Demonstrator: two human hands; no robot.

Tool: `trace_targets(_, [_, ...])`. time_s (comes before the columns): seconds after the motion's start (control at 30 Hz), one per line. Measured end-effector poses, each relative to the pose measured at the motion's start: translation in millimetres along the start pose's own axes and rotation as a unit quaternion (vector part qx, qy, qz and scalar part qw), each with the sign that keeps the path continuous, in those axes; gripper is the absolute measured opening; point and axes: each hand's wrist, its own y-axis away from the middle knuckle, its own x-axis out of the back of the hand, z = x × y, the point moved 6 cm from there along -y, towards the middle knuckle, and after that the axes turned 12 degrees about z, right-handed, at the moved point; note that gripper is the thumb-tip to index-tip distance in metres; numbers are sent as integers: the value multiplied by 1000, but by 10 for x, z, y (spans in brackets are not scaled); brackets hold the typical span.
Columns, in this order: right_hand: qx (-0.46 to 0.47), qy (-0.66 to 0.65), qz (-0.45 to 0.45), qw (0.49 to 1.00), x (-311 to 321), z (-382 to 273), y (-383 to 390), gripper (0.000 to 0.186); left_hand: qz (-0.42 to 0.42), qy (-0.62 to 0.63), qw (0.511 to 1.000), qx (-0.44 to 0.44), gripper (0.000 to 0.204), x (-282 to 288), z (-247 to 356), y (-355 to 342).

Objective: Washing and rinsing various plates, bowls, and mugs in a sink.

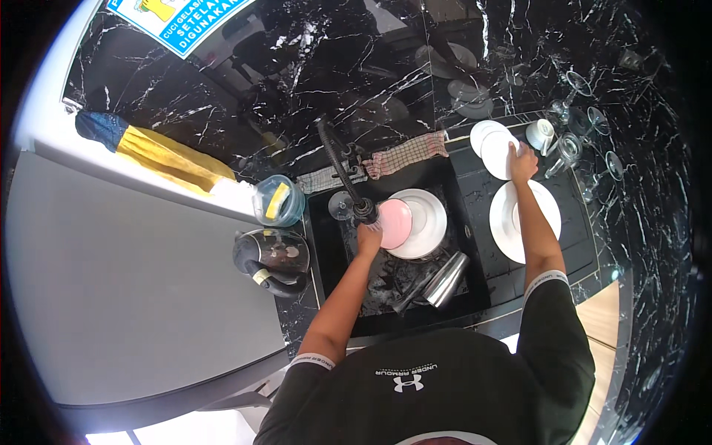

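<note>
Under the black faucet (358,194), my left hand (369,240) is closed on the left edge of a pink plate (396,222). That plate overlaps a larger white plate (428,224) in the black sink (475,291). Over on the drainboard, my right hand (523,162) grips the right edge of a small white plate (497,154). A second small white plate (483,132) lies partly beneath it, farther back. Below my right wrist rests a large white plate (505,228), partly covered by my forearm. A metal cup (446,280) lies tilted in the sink's front right.
White cups (539,135) and several clear glasses (569,147) stand right of my right hand. A clear tub (279,200) with a yellow sponge (277,201) and an electric kettle (271,261) flank the sink's left. Checked cloths (405,154) hang along its back edge.
</note>
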Motion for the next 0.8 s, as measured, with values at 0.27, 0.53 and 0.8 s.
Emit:
trace_targets(0.27, [22,30,40,999,220,-299,119,51,-68,2,993,-94,17,4,184,-31])
trace_targets(0.53, [184,-412,-321,833,663,-1512,1821,35,11,309,902,301,30,193,68,210])
trace_targets(0.8, [530,-330,-413,664,500,-1826,3349,44,-57,436,785,436,36,401,-59,439])
